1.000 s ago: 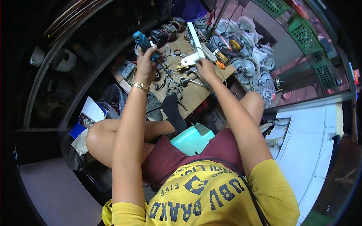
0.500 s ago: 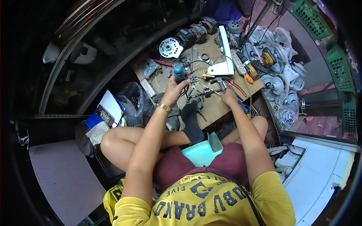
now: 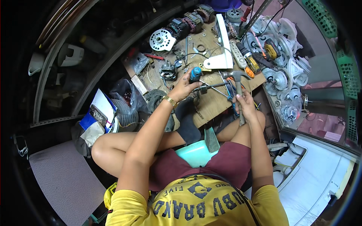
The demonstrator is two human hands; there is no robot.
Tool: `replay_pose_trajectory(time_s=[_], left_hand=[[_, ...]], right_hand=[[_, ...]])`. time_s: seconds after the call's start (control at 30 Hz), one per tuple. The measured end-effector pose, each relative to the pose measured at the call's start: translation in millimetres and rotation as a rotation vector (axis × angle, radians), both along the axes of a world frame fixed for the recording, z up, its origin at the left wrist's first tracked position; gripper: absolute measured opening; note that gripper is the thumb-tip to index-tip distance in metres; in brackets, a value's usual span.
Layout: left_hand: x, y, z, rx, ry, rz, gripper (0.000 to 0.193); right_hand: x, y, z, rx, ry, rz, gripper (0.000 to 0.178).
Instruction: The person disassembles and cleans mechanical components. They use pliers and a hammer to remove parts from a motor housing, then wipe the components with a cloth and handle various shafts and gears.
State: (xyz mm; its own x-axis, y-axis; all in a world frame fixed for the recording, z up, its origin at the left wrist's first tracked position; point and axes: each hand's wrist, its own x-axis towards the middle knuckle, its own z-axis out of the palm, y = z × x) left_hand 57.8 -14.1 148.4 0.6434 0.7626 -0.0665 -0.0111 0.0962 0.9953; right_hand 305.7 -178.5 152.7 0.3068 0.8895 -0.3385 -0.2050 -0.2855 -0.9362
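Observation:
My left hand (image 3: 182, 89) is closed around the blue handle of what looks like a screwdriver (image 3: 195, 74); its tip is hidden. It is over a dark metal clamp-like tool with a long rod (image 3: 204, 89). My right hand (image 3: 246, 107) grips a claw hammer (image 3: 238, 84) by its handle, head pointing away from me, above several pliers with orange and blue handles (image 3: 230, 94). A small motor with wires (image 3: 168, 70) sits on the wooden board (image 3: 211, 110), left of my left hand. Beyond the hammer lies a white L-shaped plastic part (image 3: 222, 60).
Motor coils (image 3: 178, 28) and a round perforated metal plate (image 3: 162, 40) line the board's far left edge. A yellow-black cordless drill (image 3: 250, 63) and power strip (image 3: 237, 55) lie at right, beside piled clear plastic parts (image 3: 279, 77). A turquoise tray (image 3: 192, 153) rests between my legs.
My right hand has picked the hammer up from the board and drawn it toward me. My left hand has shifted right with the blue-handled tool, uncovering the small motor.

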Motion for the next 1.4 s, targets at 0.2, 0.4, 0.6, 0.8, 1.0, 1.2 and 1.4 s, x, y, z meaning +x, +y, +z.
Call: replay_pose_trajectory(time_s=[0.2, 0.4, 0.6, 0.8, 1.0, 1.2, 1.4], left_hand=[[6.1, 4.6, 7.4, -0.091, 0.124, -0.027, 0.052], [18.2, 6.3, 2.8, -0.096, 0.126, -0.054, 0.057], [28.2, 16.6, -11.2, 0.042, 0.164, 0.050, 0.057], [47.8, 7.3, -5.8, 0.156, 0.070, -0.044, 0.052], [43.6, 8.2, -24.0, 0.139, 0.157, -0.111, 0.071], [46.6, -2.8, -17.3, 0.040, 0.086, -0.128, 0.068], [44.6, -15.7, -15.9, -0.004, 0.150, -0.193, 0.066]], right_hand=[[11.2, -14.7, 10.0, 0.023, -0.026, -0.081, 0.033], [10.3, -21.1, 5.6, 0.156, -0.032, -0.178, 0.021], [-2.2, -37.6, 12.3, 0.152, -0.003, -0.182, 0.018], [-8.0, -61.7, 5.8, 0.154, -0.030, -0.244, 0.021], [-14.7, -75.2, 3.2, 0.110, -0.003, -0.277, 0.023], [-14.5, -88.5, -0.6, 0.126, 0.008, -0.300, 0.024], [-25.7, -93.6, -0.1, 0.120, 0.050, -0.323, 0.026]])
